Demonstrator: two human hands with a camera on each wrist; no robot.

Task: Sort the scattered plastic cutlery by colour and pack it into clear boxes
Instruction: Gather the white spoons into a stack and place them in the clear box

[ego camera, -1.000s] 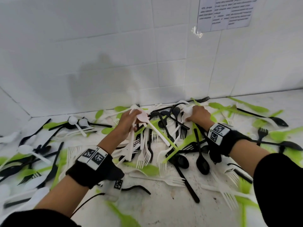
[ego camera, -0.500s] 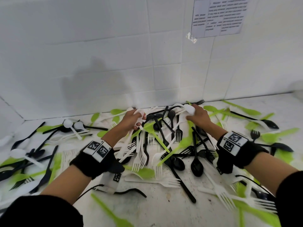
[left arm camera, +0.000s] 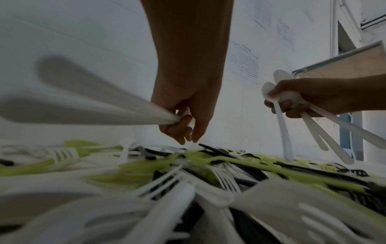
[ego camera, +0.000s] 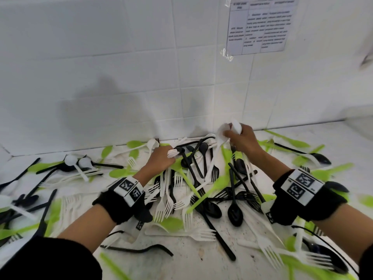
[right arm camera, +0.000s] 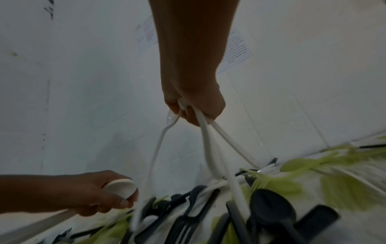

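White, black and lime-green plastic cutlery [ego camera: 201,188] lies scattered in a tangled heap on a white counter [ego camera: 191,259]. My left hand [ego camera: 161,158] is low over the heap and grips a few white spoons [ego camera: 173,152]; in the left wrist view their long ends [left arm camera: 83,102] stick out to the left of the hand [left arm camera: 183,125]. My right hand [ego camera: 242,138] is raised near the wall and grips a bunch of white spoons [ego camera: 232,128] by the bowls. Their handles [right arm camera: 221,148] hang down onto the heap below the hand [right arm camera: 194,107]. No clear box is in view.
A white tiled wall [ego camera: 121,77] rises right behind the heap, with a printed sheet [ego camera: 260,25] taped to it. More cutlery is spread out to the far left [ego camera: 30,188] and far right [ego camera: 312,158]. A black fork [ego camera: 141,249] lies near the front edge.
My right hand has lifted its bunch of white spoons up off the heap, toward the wall. My left hand has stayed low over the heap with its white spoons.
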